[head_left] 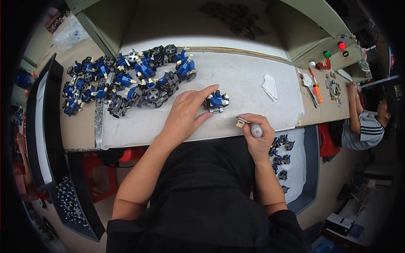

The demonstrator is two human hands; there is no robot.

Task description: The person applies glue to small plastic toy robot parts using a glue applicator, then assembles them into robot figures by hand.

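Observation:
My left hand (183,114) reaches over the white sheet, with its index finger and thumb on either side of a toy figure (218,98) in blue clothes. The figure sits on a small grey wheeled base. Closed fingers of my right hand (258,145), just to the right, pinch a small beige and grey part (241,122). The same hand grips a whitish, round-ended bottle (256,130), perhaps a glue bottle; most of it is hidden. The beige part and the toy figure are apart.
Several blue figures on wheeled vehicles (145,84) crowd the bench's left. A crumpled white paper (270,87) and an orange-handled tool (317,93) lie right. Trays with small parts (71,202) and toys (282,160) stand below. Another person (367,122) sits at the right.

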